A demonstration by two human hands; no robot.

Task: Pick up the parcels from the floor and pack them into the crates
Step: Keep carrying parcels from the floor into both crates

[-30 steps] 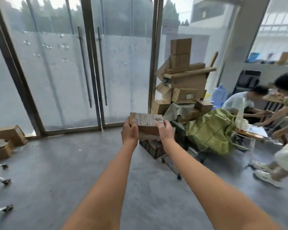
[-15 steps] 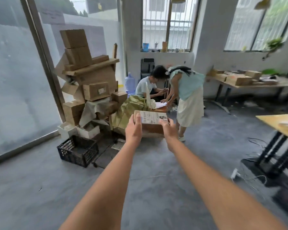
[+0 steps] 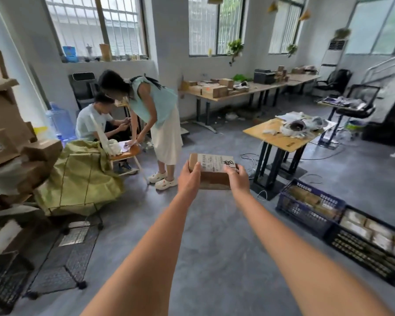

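Observation:
I hold a small brown cardboard parcel (image 3: 214, 173) with a white shipping label at arm's length in the middle of the view. My left hand (image 3: 188, 180) grips its left side and my right hand (image 3: 237, 180) grips its right side. On the floor at the right stand two dark crates side by side, a blue crate (image 3: 306, 215) and a black crate (image 3: 360, 252), both filled with several brown parcels.
Two people work at a small stool (image 3: 126, 153) ahead on the left, beside a green sack (image 3: 78, 176) and a stack of cardboard boxes (image 3: 7, 133). A wire cart (image 3: 62, 258) lies at lower left. A wooden table (image 3: 281, 137) stands ahead on the right, cables beneath it.
The view has swung to the right, from the glass doors past the box stack to the room with the two crates. Both hands still hold the parcel out in front.

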